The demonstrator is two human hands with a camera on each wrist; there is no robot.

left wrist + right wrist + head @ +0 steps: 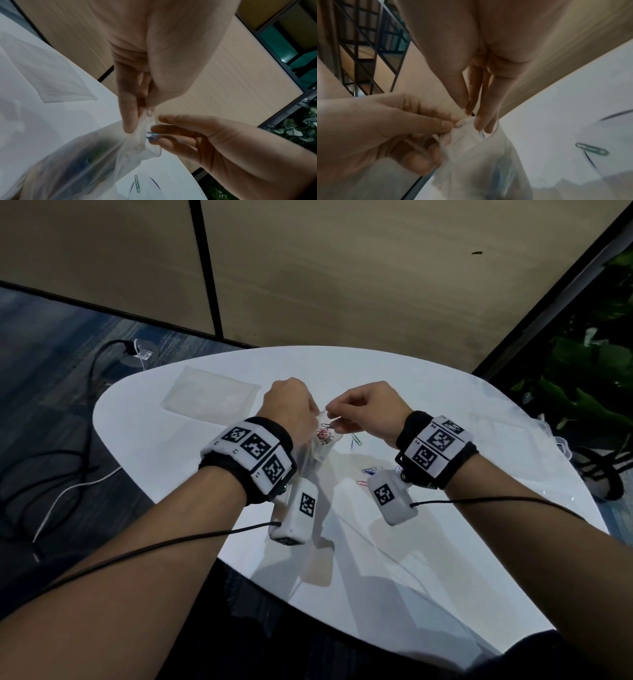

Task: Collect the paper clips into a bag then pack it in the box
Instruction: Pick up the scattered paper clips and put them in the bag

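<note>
From the head view I see my left hand [291,405] pinching the mouth of the clear bag [317,450] above the white table [171,446], while my right hand [368,409] meets it at the opening; a tangle of coloured clips [324,437] already sits inside the bag, and loose clips lie on the table just beneath my right wrist, a green one [357,440], a blue one [371,470] and a pink one [361,483]. A flat spare bag [210,398] lies further left; I cannot make out the box for certain. The left wrist view shows my left fingers [127,115] and thumb clamped on the bag's rim, and my right fingertips [159,129] pinched on a blue clip [151,135] right at the bag's mouth. The right wrist view agrees: my right fingers [479,121] point down into the opening, closed on that clip, and my left hand holds the rim beside them, with the green clip on the table nearby. I judge the collecting step is partway through. Next I need to let go of this clip so it falls inside, keep the mouth held apart, then reach down for the remaining ones.
</note>
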